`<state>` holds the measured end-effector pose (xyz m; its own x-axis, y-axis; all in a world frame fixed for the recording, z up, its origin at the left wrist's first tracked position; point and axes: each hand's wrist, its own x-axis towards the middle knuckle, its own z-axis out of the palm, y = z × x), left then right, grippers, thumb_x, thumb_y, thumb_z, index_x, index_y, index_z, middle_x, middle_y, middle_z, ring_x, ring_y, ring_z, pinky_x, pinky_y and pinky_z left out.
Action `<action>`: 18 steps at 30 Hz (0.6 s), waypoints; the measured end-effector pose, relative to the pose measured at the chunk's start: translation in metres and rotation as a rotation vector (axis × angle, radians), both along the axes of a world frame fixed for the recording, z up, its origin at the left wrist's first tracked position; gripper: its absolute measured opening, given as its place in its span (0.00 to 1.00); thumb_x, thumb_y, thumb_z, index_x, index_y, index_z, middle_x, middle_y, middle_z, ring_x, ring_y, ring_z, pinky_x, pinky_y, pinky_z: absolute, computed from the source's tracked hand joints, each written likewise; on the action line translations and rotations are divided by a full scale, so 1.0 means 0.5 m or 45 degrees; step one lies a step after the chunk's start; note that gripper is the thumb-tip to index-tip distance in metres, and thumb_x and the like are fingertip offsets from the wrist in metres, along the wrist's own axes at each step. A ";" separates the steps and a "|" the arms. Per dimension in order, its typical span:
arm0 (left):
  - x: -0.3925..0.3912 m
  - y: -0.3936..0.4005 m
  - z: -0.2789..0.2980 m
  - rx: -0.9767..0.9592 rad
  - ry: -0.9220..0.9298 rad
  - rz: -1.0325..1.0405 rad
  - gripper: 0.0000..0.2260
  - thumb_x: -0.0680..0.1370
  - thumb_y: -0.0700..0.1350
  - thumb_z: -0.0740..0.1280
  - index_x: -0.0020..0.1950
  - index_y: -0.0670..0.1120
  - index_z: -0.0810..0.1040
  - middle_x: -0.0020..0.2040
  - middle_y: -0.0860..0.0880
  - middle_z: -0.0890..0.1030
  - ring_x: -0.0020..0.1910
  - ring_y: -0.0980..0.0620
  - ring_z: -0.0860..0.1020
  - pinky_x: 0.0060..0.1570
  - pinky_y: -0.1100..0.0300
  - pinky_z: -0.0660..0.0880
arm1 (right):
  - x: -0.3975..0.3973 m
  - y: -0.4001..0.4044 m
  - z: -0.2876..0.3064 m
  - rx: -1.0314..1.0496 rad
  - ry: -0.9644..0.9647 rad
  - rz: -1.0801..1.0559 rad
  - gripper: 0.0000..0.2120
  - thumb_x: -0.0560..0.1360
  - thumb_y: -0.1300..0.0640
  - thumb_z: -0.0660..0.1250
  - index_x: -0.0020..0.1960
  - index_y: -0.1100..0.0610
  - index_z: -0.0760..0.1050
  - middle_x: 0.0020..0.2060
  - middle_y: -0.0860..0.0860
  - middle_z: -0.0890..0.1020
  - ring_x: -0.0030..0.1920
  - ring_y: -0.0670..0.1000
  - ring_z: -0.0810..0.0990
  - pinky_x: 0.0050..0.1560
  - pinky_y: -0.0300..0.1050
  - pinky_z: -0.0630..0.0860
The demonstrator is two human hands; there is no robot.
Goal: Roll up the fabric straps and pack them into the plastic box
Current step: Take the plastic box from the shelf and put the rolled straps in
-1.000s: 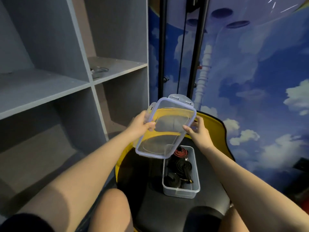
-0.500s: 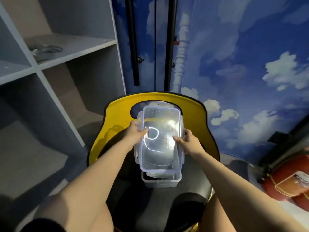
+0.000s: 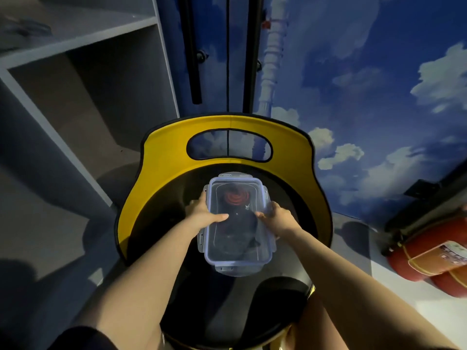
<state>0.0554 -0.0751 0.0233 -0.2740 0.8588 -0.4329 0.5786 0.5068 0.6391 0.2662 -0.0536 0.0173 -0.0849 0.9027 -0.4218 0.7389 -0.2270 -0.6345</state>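
The clear plastic box (image 3: 238,270) stands on the black seat of a chair, and its clear lid (image 3: 262,198) lies flat on top of it. Through the lid I see a red rolled strap (image 3: 236,197) at the far end and dark rolled straps (image 3: 240,231) nearer to me. My left hand (image 3: 202,213) holds the lid's left edge with its thumb lying on top. My right hand (image 3: 276,215) grips the right edge in the same way. The lid's side clips stick outward.
The chair has a black seat (image 3: 161,223) and a yellow backrest (image 3: 161,147) with a cut-out handle. A grey shelf unit (image 3: 75,46) stands at the left. Red fire extinguishers (image 3: 429,256) lie on the floor at the right. My knees are at the bottom edge.
Both hands brought the lid down from a tilted hold in the air onto the box. It now sits flat over the straps. The view has tipped downward.
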 end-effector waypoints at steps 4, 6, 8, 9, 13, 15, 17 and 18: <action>-0.003 0.002 -0.021 -0.056 0.145 -0.031 0.48 0.68 0.53 0.76 0.78 0.53 0.48 0.74 0.43 0.60 0.73 0.42 0.58 0.70 0.47 0.62 | -0.011 0.003 -0.017 -0.012 -0.001 -0.010 0.25 0.74 0.42 0.65 0.63 0.57 0.67 0.54 0.58 0.77 0.50 0.58 0.79 0.46 0.57 0.81; -0.004 0.000 -0.036 -0.067 0.176 -0.047 0.47 0.68 0.53 0.75 0.78 0.53 0.48 0.73 0.43 0.61 0.73 0.42 0.59 0.69 0.47 0.64 | -0.015 0.003 -0.024 -0.026 -0.019 -0.017 0.25 0.73 0.41 0.65 0.62 0.56 0.68 0.54 0.56 0.78 0.50 0.57 0.79 0.49 0.57 0.80; -0.004 -0.004 -0.044 -0.085 0.218 -0.080 0.45 0.70 0.54 0.73 0.78 0.52 0.48 0.74 0.44 0.58 0.73 0.43 0.57 0.69 0.48 0.63 | -0.020 0.005 -0.031 -0.014 -0.074 -0.023 0.25 0.73 0.39 0.64 0.62 0.55 0.69 0.54 0.56 0.78 0.52 0.57 0.78 0.54 0.56 0.77; -0.005 -0.005 -0.047 -0.086 0.242 -0.100 0.44 0.71 0.55 0.72 0.78 0.52 0.47 0.76 0.45 0.56 0.74 0.44 0.55 0.70 0.48 0.62 | -0.022 0.006 -0.034 -0.005 -0.106 -0.023 0.25 0.73 0.39 0.63 0.61 0.55 0.69 0.54 0.55 0.78 0.53 0.57 0.78 0.56 0.56 0.76; 0.004 -0.005 -0.045 -0.063 0.333 -0.180 0.42 0.74 0.54 0.69 0.78 0.47 0.45 0.78 0.48 0.44 0.77 0.46 0.48 0.72 0.51 0.56 | -0.021 0.007 -0.038 -0.018 -0.143 -0.051 0.22 0.71 0.37 0.63 0.57 0.50 0.72 0.50 0.52 0.79 0.50 0.55 0.79 0.54 0.55 0.77; 0.013 -0.005 -0.044 -0.060 0.303 -0.196 0.41 0.76 0.51 0.68 0.77 0.45 0.42 0.78 0.47 0.42 0.77 0.47 0.46 0.73 0.53 0.54 | -0.017 0.009 -0.041 -0.017 -0.152 -0.050 0.22 0.69 0.36 0.64 0.55 0.49 0.74 0.49 0.52 0.79 0.48 0.55 0.80 0.52 0.55 0.79; 0.020 -0.005 -0.042 -0.070 0.281 -0.225 0.41 0.77 0.49 0.66 0.77 0.43 0.40 0.78 0.45 0.39 0.77 0.47 0.44 0.73 0.54 0.52 | -0.016 0.011 -0.041 -0.007 -0.158 -0.043 0.22 0.69 0.36 0.64 0.55 0.49 0.75 0.50 0.51 0.78 0.49 0.55 0.79 0.51 0.55 0.79; 0.022 -0.004 -0.041 -0.079 0.260 -0.237 0.40 0.78 0.48 0.66 0.77 0.42 0.39 0.77 0.45 0.38 0.77 0.47 0.42 0.73 0.54 0.51 | -0.016 0.010 -0.040 0.007 -0.174 -0.031 0.22 0.70 0.37 0.65 0.56 0.50 0.75 0.51 0.51 0.76 0.50 0.55 0.78 0.52 0.53 0.78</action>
